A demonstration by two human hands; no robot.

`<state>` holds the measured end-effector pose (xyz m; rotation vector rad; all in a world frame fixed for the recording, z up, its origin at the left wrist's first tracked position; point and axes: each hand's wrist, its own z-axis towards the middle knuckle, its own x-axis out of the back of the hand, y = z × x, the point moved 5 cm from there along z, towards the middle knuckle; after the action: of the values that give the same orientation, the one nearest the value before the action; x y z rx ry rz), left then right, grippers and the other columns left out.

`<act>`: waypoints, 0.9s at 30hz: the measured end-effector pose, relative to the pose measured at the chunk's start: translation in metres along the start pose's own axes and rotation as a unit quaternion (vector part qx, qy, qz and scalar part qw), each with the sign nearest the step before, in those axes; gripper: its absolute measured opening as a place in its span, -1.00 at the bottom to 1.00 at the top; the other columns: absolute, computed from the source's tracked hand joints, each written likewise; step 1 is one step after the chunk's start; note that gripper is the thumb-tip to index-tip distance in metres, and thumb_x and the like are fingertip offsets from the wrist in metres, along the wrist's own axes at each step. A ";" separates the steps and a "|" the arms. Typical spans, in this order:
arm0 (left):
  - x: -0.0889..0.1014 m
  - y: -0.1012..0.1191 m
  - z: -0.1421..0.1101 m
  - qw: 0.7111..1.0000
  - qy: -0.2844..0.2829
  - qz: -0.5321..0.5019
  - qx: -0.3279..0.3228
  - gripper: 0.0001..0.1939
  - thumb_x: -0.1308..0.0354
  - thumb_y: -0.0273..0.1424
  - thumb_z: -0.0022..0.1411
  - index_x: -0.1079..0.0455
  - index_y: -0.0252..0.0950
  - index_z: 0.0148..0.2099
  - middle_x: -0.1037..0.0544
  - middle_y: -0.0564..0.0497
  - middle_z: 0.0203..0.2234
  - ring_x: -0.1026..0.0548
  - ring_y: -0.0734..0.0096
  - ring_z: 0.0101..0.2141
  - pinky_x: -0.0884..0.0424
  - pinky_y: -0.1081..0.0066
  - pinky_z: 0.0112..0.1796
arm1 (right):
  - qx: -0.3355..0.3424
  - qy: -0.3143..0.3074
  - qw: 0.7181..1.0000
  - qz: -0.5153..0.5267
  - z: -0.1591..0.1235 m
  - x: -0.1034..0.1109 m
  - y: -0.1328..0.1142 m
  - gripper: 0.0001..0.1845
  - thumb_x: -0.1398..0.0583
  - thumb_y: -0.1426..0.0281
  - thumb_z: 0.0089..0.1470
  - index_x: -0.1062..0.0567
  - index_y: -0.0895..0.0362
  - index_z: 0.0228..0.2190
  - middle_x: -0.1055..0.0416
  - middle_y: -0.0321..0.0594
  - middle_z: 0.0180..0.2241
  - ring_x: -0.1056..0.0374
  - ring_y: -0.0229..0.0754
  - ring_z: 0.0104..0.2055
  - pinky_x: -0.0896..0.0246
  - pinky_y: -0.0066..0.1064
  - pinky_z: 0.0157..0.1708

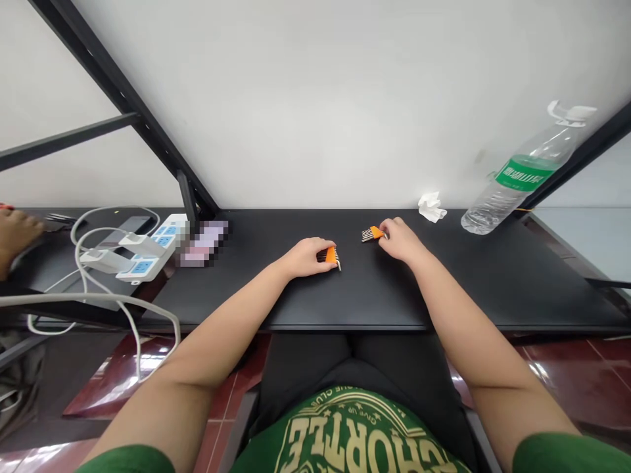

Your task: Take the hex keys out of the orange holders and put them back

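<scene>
My left hand (pixel 309 257) is closed around a hex key set in an orange holder (pixel 331 255), just above or on the black table; the fingers hide part of it. Short metal ends stick out at its right side. To the right and a little farther back, my right hand (pixel 398 239) pinches a second orange holder (pixel 376 232) between thumb and fingers. Several thin metal keys point left from that one. The two sets are apart from each other.
A black table (pixel 227 309) runs along a white wall. On the left lie a white power strip (pixel 152 253) with cables, a phone (pixel 133 226) and a blurred-out object (pixel 204 243); another person's hand (pixel 20 233) is beyond. Crumpled tissue (pixel 432 206) and a plastic bottle (pixel 525 174) stand right.
</scene>
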<state>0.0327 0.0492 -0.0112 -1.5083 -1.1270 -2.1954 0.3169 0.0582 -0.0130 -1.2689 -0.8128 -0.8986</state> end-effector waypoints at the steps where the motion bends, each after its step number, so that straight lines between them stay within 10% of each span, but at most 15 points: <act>1: 0.001 -0.002 0.000 1.000 0.003 -0.002 0.003 -0.44 -0.34 -0.13 0.25 -0.54 -0.22 0.23 -0.67 -0.11 0.01 -0.62 0.11 -0.03 -0.53 0.21 0.03 | -0.018 -0.023 1.000 -0.010 0.002 0.000 0.007 -0.70 -0.28 0.46 0.12 -0.50 0.09 -0.07 -0.40 -0.05 0.01 -0.40 -0.09 -0.23 -0.25 -0.28 -0.24; 20: 0.008 -0.018 0.005 0.980 0.000 0.152 0.128 -0.47 -0.16 -0.10 0.47 -0.48 -0.15 0.37 -0.48 -0.26 0.20 -0.39 -0.21 0.19 -0.38 -0.20 0.16 | 0.056 0.015 0.998 0.022 0.008 -0.017 0.004 -0.54 -0.34 0.44 0.09 -0.58 0.12 0.05 -0.46 0.08 0.05 -0.46 0.14 0.04 -0.44 -0.06 0.06; 24: 0.026 0.016 -0.013 0.989 0.063 0.129 0.041 -0.36 -0.32 -0.12 0.35 -0.45 -0.22 0.39 -0.40 -0.30 0.34 -0.38 -0.25 0.27 -0.40 -0.19 0.21 | 0.073 0.158 0.970 0.172 -0.013 0.029 -0.019 -0.66 -0.27 0.34 0.19 -0.58 0.14 -0.01 -0.50 0.01 0.01 -0.51 0.03 -0.06 -0.51 -0.01 0.05; 27: 0.036 0.042 -0.039 0.993 0.103 0.042 -0.034 -0.64 -0.20 -0.21 0.47 -0.57 -0.11 0.22 -0.58 -0.15 0.15 -0.51 -0.03 0.16 -0.49 -0.07 0.18 | 0.161 0.319 0.874 0.329 -0.073 0.090 -0.046 -0.72 -0.20 0.24 0.33 -0.57 0.02 0.00 -0.53 -0.05 -0.04 -0.53 0.08 0.03 -0.52 0.10 0.06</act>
<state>0.0151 0.0006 0.0326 -1.2919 -0.9165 -2.2900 0.3164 -0.0275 0.0776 -0.7776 0.0250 -0.5263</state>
